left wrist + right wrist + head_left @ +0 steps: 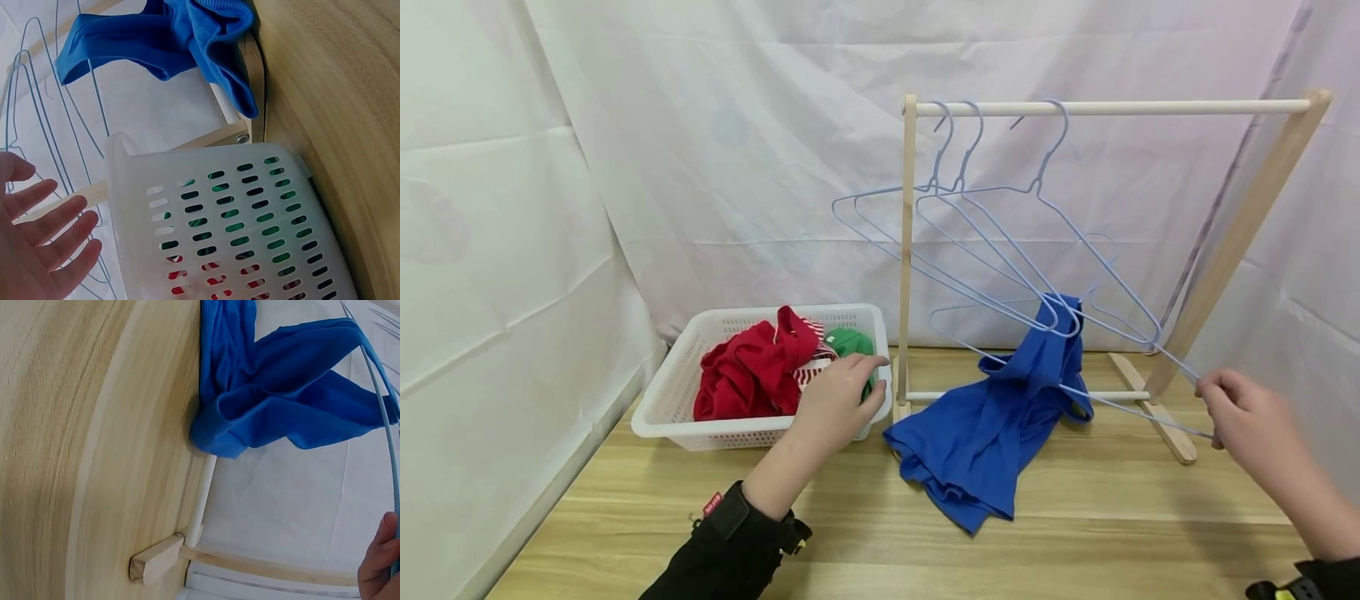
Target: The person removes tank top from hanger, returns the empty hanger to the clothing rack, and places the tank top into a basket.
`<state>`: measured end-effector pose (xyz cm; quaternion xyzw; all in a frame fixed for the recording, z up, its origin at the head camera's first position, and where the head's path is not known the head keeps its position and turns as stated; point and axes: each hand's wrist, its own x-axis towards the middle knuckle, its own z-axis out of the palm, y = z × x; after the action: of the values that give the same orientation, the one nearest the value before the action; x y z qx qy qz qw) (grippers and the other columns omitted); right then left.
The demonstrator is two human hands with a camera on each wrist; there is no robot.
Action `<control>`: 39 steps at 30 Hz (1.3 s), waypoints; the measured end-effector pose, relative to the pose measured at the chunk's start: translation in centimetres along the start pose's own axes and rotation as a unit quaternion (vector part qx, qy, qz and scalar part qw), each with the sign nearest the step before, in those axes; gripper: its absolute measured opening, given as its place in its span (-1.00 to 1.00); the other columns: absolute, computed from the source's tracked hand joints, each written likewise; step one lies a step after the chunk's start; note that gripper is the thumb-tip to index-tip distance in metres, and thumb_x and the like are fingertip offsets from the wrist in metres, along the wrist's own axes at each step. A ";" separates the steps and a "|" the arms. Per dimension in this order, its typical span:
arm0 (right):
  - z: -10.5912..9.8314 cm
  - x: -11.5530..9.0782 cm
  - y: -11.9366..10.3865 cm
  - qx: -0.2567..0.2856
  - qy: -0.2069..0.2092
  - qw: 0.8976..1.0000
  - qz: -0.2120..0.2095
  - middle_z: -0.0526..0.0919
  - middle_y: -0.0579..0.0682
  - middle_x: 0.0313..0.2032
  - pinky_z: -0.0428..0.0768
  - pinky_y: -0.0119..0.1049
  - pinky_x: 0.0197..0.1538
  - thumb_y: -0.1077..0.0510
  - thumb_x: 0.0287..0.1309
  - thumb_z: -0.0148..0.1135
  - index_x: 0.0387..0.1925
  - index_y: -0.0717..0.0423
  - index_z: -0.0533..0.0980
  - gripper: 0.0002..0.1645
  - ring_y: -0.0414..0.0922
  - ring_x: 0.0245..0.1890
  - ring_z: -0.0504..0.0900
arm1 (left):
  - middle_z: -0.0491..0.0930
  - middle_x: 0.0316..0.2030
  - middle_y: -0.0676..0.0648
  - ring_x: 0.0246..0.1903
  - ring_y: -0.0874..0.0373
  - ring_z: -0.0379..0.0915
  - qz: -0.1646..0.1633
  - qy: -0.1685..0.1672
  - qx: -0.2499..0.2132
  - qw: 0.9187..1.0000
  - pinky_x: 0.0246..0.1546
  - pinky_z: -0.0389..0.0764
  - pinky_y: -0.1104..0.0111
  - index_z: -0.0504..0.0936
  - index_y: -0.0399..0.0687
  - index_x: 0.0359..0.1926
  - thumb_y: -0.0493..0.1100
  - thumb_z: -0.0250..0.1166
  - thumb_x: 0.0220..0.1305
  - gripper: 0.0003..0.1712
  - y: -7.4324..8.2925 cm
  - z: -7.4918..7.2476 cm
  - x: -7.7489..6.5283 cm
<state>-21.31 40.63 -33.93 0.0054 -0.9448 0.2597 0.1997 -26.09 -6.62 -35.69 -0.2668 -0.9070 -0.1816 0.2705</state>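
Note:
My right hand (1255, 421) grips one end of a light blue wire hanger (1176, 427) at the right. A blue garment (981, 437) hangs bunched on that hanger's wire, its lower part spread on the table. In the right wrist view the wire passes through a loop of the blue cloth (281, 406), and only part of the gripping fingers (381, 556) shows. My left hand (842, 396) is over the right front edge of a white basket (700, 429). In the left wrist view its fingers (65, 231) are spread and hold nothing.
Behind the garment stands a wooden rack with a white top rod (1150, 107). Three empty wire hangers (1051, 154) hang from it toward the left. The basket holds red cloth (748, 375), red-and-white striped cloth and green cloth (847, 340). White curtains surround the wooden table (865, 533).

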 end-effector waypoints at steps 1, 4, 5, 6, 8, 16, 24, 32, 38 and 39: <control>0.1 0.0 -0.1 0.004 -0.006 1.000 -0.002 0.41 0.01 -0.66 0.35 -0.23 -0.68 0.03 0.32 -0.30 -0.24 0.17 0.40 -0.63 -0.11 -0.73 0.42 | 0.54 -0.14 -0.04 -0.15 0.15 0.42 -0.003 -0.003 -0.002 1.000 -0.25 0.57 0.28 0.50 0.02 -0.03 -0.04 0.10 0.21 -0.68 0.0 0.0 0.0; 0.2 -0.2 -0.3 0.015 -0.033 0.999 0.000 0.40 0.01 -0.64 0.37 -0.23 -0.67 0.01 0.33 -0.30 -0.22 0.17 0.39 -0.62 -0.09 -0.72 0.43 | 0.52 -0.10 -0.04 -0.10 0.13 0.39 -0.010 -0.007 -0.009 1.000 -0.16 0.54 0.24 0.48 0.02 0.01 -0.04 0.13 0.20 -0.65 0.1 0.2 0.1; 0.3 -0.3 -0.4 0.020 -0.043 0.999 0.001 0.40 0.02 -0.64 0.37 -0.23 -0.67 0.00 0.33 -0.30 -0.21 0.18 0.39 -0.60 -0.08 -0.72 0.43 | 0.51 -0.09 -0.05 -0.08 0.12 0.37 -0.011 -0.007 -0.013 1.000 -0.12 0.53 0.23 0.47 0.02 0.02 -0.04 0.14 0.19 -0.63 0.2 0.3 0.1; 0.5 -0.3 -0.5 0.023 -0.054 0.998 0.002 0.41 0.02 -0.64 0.37 -0.22 -0.67 -0.01 0.34 -0.30 -0.19 0.18 0.39 -0.59 -0.07 -0.71 0.44 | 0.49 -0.07 -0.05 -0.06 0.11 0.35 -0.012 -0.007 -0.018 1.000 -0.09 0.51 0.21 0.45 0.03 0.04 -0.05 0.15 0.19 -0.62 0.2 0.3 0.1; 0.8 -0.4 -0.7 0.026 -0.069 0.997 0.004 0.40 0.03 -0.68 0.35 -0.22 -0.68 -0.04 0.35 -0.31 -0.22 0.18 0.38 -0.58 -0.06 -0.72 0.42 | 0.47 -0.04 -0.06 -0.02 0.09 0.32 -0.011 -0.008 -0.024 1.000 -0.02 0.46 0.18 0.42 0.02 0.07 -0.05 0.15 0.19 -0.59 0.2 0.4 0.1; 1.8 -0.7 -0.6 0.047 -0.085 0.995 0.008 0.33 0.01 -0.80 0.33 -0.21 -0.70 -0.08 0.36 -0.31 -0.44 0.15 0.33 -0.55 -0.04 -0.77 0.38 | 0.43 0.01 -0.09 0.03 0.05 0.25 0.000 -0.007 -0.032 0.999 0.06 0.38 0.13 0.40 -0.03 0.10 -0.09 0.15 0.17 -0.56 0.3 0.5 0.2; 1.8 -0.9 -0.7 0.046 -0.123 0.991 0.011 0.32 -0.01 -0.80 0.39 -0.21 -0.65 -0.09 0.37 -0.33 -0.13 0.22 0.37 -0.51 -0.04 -0.78 0.37 | 0.40 0.06 -0.07 0.06 0.07 0.24 -0.009 -0.021 -0.039 0.999 0.08 0.37 0.14 0.36 0.01 0.14 -0.06 0.15 0.18 -0.52 0.2 1.0 0.1; 2.3 -0.9 -1.7 0.057 -0.161 0.985 0.016 0.30 -0.02 -0.77 0.42 -0.19 -0.68 -0.13 0.36 -0.30 -0.27 0.21 0.41 -0.48 -0.03 -0.79 0.35 | 0.41 0.09 -0.06 0.08 0.12 0.25 0.016 -0.056 -0.045 0.997 0.08 0.37 0.20 0.39 0.00 0.12 -0.04 0.13 0.19 -0.54 0.6 1.2 0.1; 2.8 -1.1 -2.8 0.073 -0.160 0.984 -0.017 0.27 -0.03 -0.78 0.42 -0.19 -0.70 -0.10 0.35 -0.24 -0.52 0.14 0.33 -0.52 -0.04 -0.83 0.33 | 0.51 -0.04 0.01 -0.09 0.18 0.40 0.048 -0.074 -0.017 0.996 -0.09 0.51 0.27 0.46 0.06 0.05 -0.01 0.10 0.20 -0.61 1.0 1.3 0.4; 3.0 -1.1 -3.0 0.076 -0.160 0.984 -0.020 0.26 -0.03 -0.79 0.42 -0.20 -0.71 -0.08 0.35 -0.23 -0.52 0.14 0.33 -0.54 -0.05 -0.83 0.33 | 0.52 -0.06 0.01 -0.11 0.18 0.41 0.054 -0.078 -0.014 0.995 -0.12 0.52 0.27 0.46 0.06 0.05 0.00 0.10 0.21 -0.62 1.1 1.4 0.4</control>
<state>-21.02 36.44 -35.22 0.0806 -0.9417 0.3228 0.0503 -26.27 -4.97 -36.37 -0.3323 -0.9071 -0.1582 0.2045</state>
